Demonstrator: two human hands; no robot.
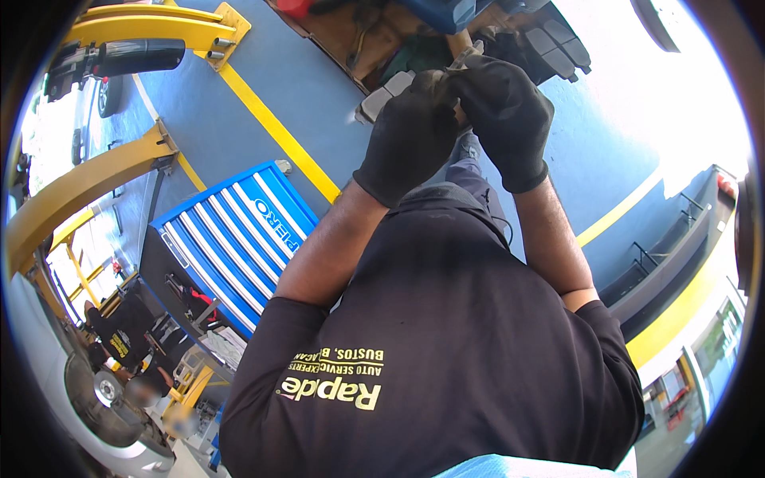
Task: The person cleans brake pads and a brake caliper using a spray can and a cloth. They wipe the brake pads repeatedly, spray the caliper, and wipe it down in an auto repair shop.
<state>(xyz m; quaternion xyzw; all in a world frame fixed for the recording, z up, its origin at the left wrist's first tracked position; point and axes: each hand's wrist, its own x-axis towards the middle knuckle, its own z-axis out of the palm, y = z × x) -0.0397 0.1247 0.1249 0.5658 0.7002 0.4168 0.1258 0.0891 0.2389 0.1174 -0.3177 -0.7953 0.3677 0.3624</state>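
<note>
Though grip unclear, gloved hands together

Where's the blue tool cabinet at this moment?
In the head view, the blue tool cabinet is left of center, just left of the person's left forearm, with the yellow floor stripe running past its upper right.

You are wearing a black short-sleeved shirt with yellow chest lettering; beyond its sleeves, black gloves are covering your left hand and right hand; dark trousers are showing below it.
</note>
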